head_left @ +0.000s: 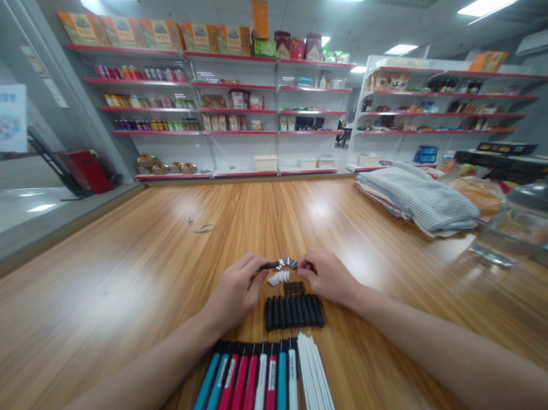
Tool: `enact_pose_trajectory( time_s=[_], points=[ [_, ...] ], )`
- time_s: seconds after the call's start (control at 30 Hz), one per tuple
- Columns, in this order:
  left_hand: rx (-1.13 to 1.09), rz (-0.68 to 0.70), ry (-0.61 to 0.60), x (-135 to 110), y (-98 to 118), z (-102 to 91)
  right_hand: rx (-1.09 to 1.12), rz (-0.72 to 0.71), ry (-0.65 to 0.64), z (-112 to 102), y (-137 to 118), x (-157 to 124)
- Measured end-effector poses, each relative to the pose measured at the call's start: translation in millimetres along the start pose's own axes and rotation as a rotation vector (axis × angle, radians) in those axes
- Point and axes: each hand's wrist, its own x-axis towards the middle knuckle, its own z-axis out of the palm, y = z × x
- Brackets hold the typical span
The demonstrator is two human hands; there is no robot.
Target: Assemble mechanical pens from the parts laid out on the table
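Note:
My left hand [239,287] is closed in a pinch around a slim black tube [271,265], whose free end points right. My right hand [329,274] has its fingers curled together beside a fanned arc of small silver tips [287,262]; what they pinch, if anything, is hidden. Between the hands lie short white pieces [278,278] and a row of small dark pieces [294,288]. Closer to me is a row of black grip sleeves [293,311]. Nearest are blue, pink and white pen barrels [247,380] with black ends, beside a bundle of thin white refills [317,378].
Folded striped cloths [422,196] lie on the wooden table [135,294] at right, near a clear jar [521,221] with a dark lid. A thin ring [205,228] lies further back at left. Stocked shelves [234,87] stand beyond the table.

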Motion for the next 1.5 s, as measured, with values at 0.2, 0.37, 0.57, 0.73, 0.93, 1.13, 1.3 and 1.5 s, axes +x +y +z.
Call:
enact_pose_trajectory(
  time_s=[0.2,0.37,0.57,0.73,0.93,1.13,1.3,1.5],
  points=[
    [0.018,-0.011,-0.024,-0.6,-0.5,0.4,0.003,0.042,-0.029,-3.4,-1.0,-0.3],
    [0.06,0.0,-0.046,-1.5,-0.5,-0.1,-0.083,0.035,-0.046,-9.4,-4.0,0.8],
    [0.116,0.037,-0.063,-3.1,0.7,-0.4,-0.214,-0.013,-0.042,-9.1,-6.4,1.1],
    [0.156,0.033,-0.085,-3.4,0.8,-0.5,-0.186,-0.041,-0.033,-8.5,-4.6,-0.3],
    [0.178,0.046,-0.111,-3.6,2.2,-2.3,-0.113,-0.072,0.055,-10.4,-7.8,-1.1],
    [0.163,0.052,-0.089,-3.0,0.9,-1.3,-0.057,-0.212,0.202,-10.4,-12.6,2.1],
    [0.161,0.069,-0.075,-3.5,-1.7,0.3,-0.018,-0.279,0.237,-8.5,-10.6,3.4],
    [0.167,0.138,-0.056,-4.3,-1.7,-0.2,0.017,-0.401,0.182,-7.4,-8.2,1.8]
  ],
)
